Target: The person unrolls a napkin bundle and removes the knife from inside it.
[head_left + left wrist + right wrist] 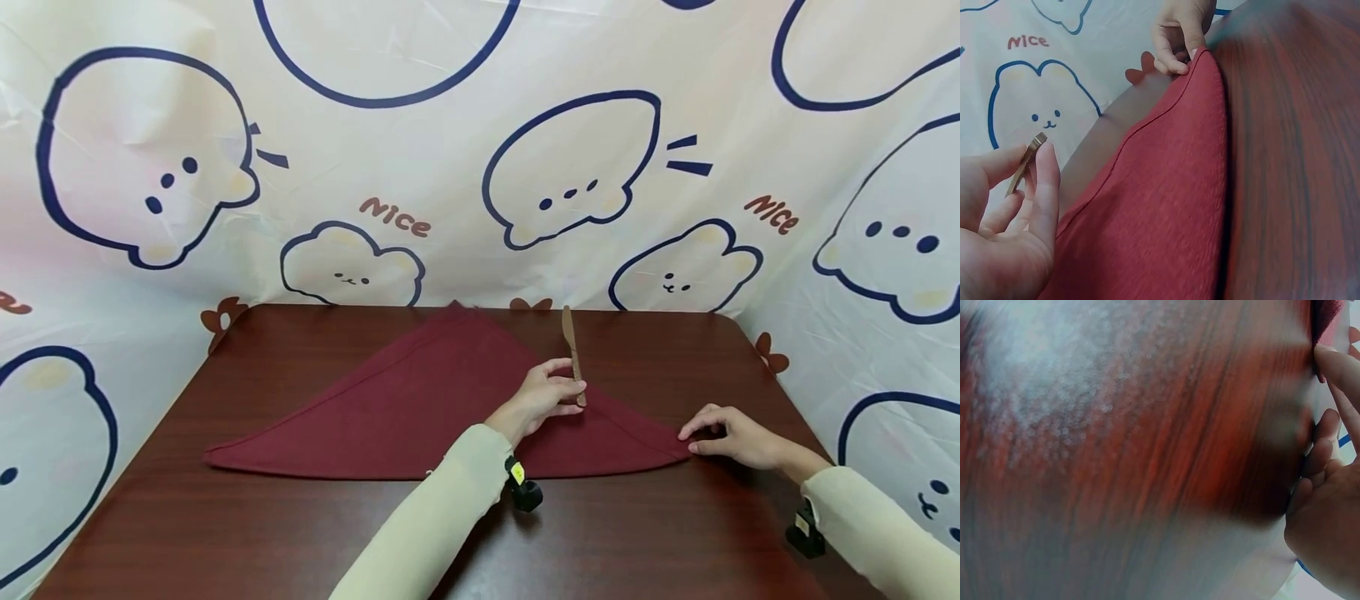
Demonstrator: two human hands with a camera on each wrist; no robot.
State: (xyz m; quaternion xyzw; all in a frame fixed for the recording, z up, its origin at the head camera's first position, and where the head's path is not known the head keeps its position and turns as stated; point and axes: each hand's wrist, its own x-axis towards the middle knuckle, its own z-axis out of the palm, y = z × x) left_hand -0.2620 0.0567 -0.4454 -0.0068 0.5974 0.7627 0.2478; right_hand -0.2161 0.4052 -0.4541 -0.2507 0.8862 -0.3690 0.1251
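A dark red cloth (420, 417) lies flat as a wide triangle, its top point toward the back of the table and its long edge toward me. Above its right half, my left hand (534, 400) holds a slim wooden knife (569, 333) by the handle end, blade pointing away. The left wrist view shows the knife (1025, 165) pinched between thumb and fingers, over the cloth. At the cloth's right corner, my right hand (738, 437) pinches the tip between thumb and fingertips. In the right wrist view only a bit of the cloth (1327, 315) shows by the thumb.
The dark brown wooden table (247, 533) has rounded back corners. A pale curtain (450, 167) with blue cartoon outlines hangs behind and along both sides, close to the table's edges. Small black cameras (527, 495) are strapped to both wrists.
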